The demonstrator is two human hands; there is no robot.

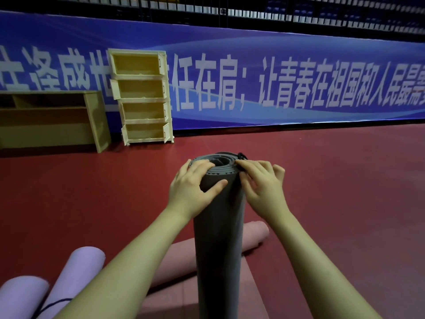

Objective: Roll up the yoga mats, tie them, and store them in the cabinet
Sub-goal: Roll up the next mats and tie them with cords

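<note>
Big sports hall here, dark red sports floor [333,192] running up to a long blue banner with white lettering [299,72] along the far wall. Dead centre of the view is the rolled grey foam yoga mat [218,226], stood upright on end so you look down at its spiral top. The left hand [190,189] is wrapped round the upper part of the roll, thumb across the front and fingers over the rim, so it's properly gripping it. The right hand [262,183] sits at the roll's 3 o'clock side with curled fingers pinching a thin black cord [241,157] right at the top edge; looks like the tying step is just starting. Behind the roll, toward 5 o'clock, a pink yoga mat [253,233] lies partly rolled on the floor, and at 8 o'clock two lilac rolled mats [76,270] lie side by side with a dark string near them. The cream plastic four-drawer cabinet [143,97] stands well apart at 11 o'clock, next to a low wooden shelf unit [53,120]. My worry: if the left hand eases off while the cord's being worked round, the roll could spring loose or topple, and a cord sitting that near the rim could just slip off the end.
</note>
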